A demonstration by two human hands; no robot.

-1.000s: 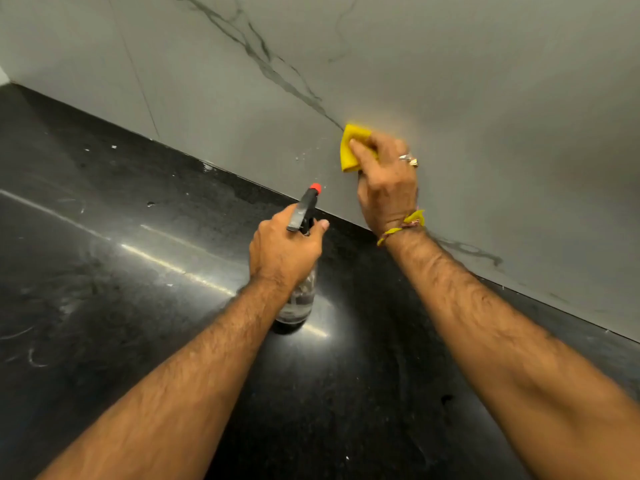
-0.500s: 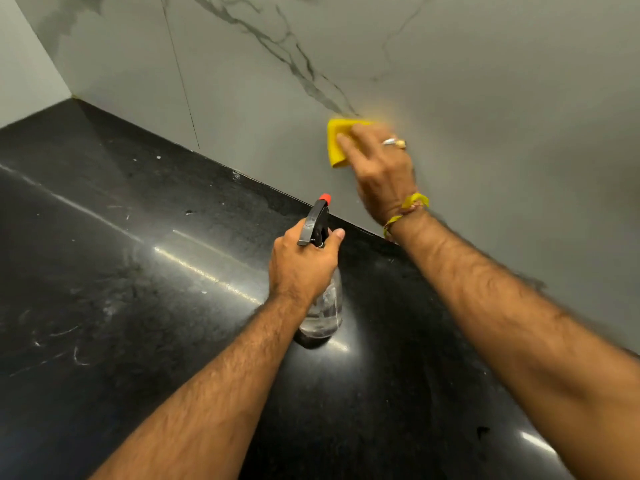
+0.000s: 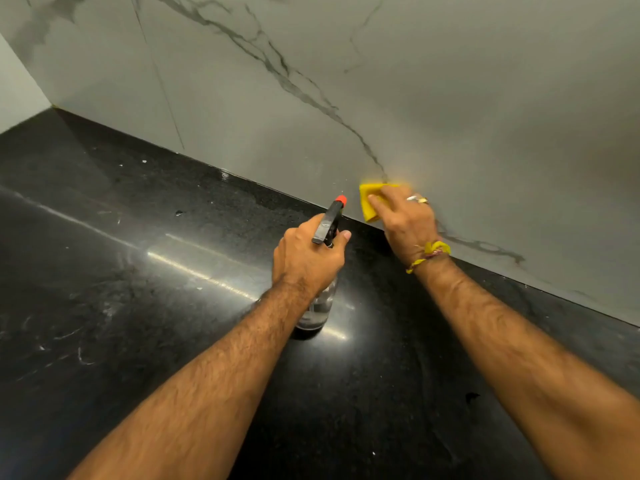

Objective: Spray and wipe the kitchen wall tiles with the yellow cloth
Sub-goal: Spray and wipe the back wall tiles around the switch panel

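The wall tiles are pale grey marble with dark veins. My right hand presses the folded yellow cloth flat against the tile, low down near where the wall meets the counter. My left hand grips the neck of a clear spray bottle that stands on the black counter. Its black trigger head with an orange nozzle points toward the wall, just left of the cloth. My hand hides most of the bottle's upper body.
The black glossy counter spreads across the lower view, with white specks and smears and a bright reflected streak. A side wall meets the tiled wall at the far left corner. A vertical tile joint runs left of centre.
My right hand has slid the cloth down the tile, from higher up on the vein to close above the counter. My left hand still holds the standing bottle.
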